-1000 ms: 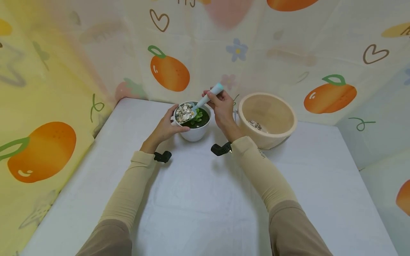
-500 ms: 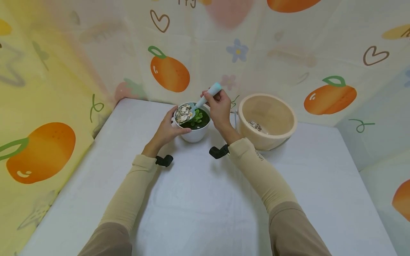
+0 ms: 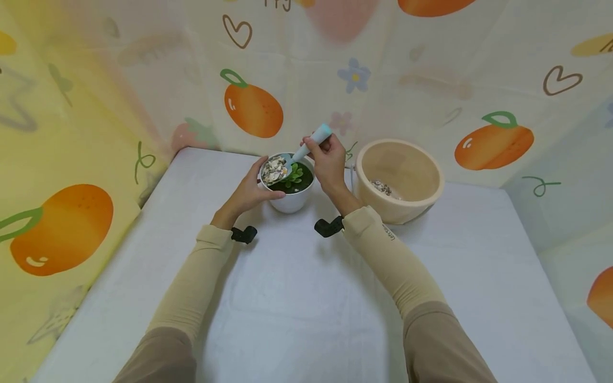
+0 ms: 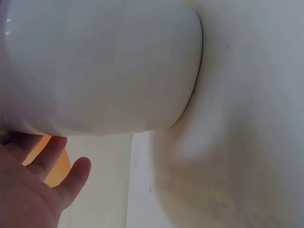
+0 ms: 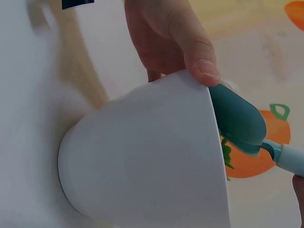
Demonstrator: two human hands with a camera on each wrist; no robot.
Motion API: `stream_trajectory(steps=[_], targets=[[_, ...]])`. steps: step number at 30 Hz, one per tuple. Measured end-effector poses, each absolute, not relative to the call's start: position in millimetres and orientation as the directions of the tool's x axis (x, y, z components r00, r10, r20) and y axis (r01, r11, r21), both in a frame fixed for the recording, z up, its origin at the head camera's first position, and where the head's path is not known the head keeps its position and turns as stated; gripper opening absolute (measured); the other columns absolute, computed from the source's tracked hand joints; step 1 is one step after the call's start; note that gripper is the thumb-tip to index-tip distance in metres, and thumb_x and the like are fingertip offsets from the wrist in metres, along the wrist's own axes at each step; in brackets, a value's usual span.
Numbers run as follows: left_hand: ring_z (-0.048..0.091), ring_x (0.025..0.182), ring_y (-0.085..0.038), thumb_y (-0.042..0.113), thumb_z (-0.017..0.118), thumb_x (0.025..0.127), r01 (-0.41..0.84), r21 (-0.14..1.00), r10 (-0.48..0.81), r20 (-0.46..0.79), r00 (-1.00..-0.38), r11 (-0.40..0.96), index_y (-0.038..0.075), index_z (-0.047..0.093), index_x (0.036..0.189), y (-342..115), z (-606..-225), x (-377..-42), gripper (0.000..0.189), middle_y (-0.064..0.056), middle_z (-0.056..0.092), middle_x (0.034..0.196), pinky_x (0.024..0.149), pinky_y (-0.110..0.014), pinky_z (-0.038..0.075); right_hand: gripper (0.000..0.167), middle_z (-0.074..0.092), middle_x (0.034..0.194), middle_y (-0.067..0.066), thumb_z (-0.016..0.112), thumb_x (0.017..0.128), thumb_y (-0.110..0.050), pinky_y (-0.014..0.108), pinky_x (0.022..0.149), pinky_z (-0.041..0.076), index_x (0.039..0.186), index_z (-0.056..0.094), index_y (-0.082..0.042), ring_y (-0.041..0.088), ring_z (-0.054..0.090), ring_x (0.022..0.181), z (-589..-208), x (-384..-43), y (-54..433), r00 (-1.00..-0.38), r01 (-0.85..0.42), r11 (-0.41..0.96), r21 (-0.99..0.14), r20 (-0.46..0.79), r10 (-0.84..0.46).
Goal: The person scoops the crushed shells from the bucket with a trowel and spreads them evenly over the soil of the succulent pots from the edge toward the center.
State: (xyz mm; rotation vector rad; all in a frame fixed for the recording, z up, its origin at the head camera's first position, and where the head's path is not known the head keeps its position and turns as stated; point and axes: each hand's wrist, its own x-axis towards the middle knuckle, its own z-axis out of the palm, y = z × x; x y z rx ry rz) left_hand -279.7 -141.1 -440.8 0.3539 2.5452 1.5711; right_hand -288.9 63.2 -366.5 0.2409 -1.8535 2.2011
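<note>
A white flowerpot (image 3: 290,204) stands on the table, with dark soil and a green succulent (image 3: 295,174) inside. My left hand (image 3: 248,190) grips its left side, the thumb at the near rim (image 5: 207,68) and the fingers around the far side. In my right hand (image 3: 329,164) is the light-blue handle of a small trowel (image 3: 307,148), held from above. Its teal blade (image 5: 240,118) tilts down over the left part of the pot's mouth, beside the succulent. Pale stone chips (image 3: 274,169) are heaped on the blade.
A large beige tub (image 3: 399,210) stands right of the flowerpot, close to my right wrist, with some stone chips (image 3: 381,186) at its bottom. Behind the white-covered table (image 3: 297,314) hangs a printed curtain (image 3: 311,85).
Over the last second my right hand and the trowel have shifted slightly left. The left hand keeps its grip, and the flowerpot stays in place.
</note>
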Motion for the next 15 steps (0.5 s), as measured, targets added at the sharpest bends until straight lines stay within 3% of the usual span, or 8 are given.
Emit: stream_trajectory(steps=[9,15], targets=[[0.027,0.145,-0.031,0.034,0.086,0.071,0.134,0.888,0.183,0.057,-0.981,0.441,0.011,0.019,0.155,-133.6,-442.8,-273.7,0.11,-0.012,0.029,0.157,0.119,-0.055,0.021,0.027,0.064,0.113,0.033,0.061,0.093,0.0,0.034,0.09,0.056,0.116,0.053,0.013,0.032,0.069,0.102,-364.9,-288.5,62.8,-0.933,-0.358,-0.079,-0.93,0.354,0.068],[0.027,0.144,-0.033,0.041,0.086,0.07,0.134,0.871,0.149,0.071,-0.986,0.472,0.011,0.017,0.156,-129.1,-442.7,-267.6,0.114,-0.015,0.027,0.158,0.118,-0.056,0.023,0.029,0.064,0.111,0.032,0.061,0.094,-0.003,0.033,0.089,0.056,0.115,0.053,0.014,0.034,0.068,0.102,-368.0,-287.8,64.4,-0.933,-0.358,-0.087,-0.93,0.353,0.07]])
